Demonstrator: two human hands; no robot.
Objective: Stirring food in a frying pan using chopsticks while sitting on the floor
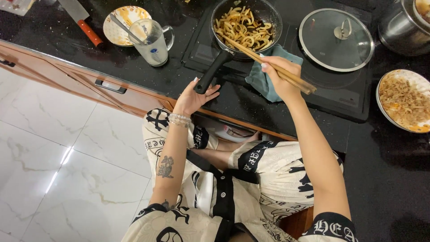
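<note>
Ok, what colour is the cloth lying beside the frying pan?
Teal, a dull blue-green. The cloth lies on the black cooktop, seen best in the head view.

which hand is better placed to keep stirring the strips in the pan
Right. The right hand holds the chopsticks, tips already among the strips in the pan. The left hand is busy at the pan handle, likely steadying it.

Bright, sharp overhead light — glare streaks the floor (58, 166).
</note>
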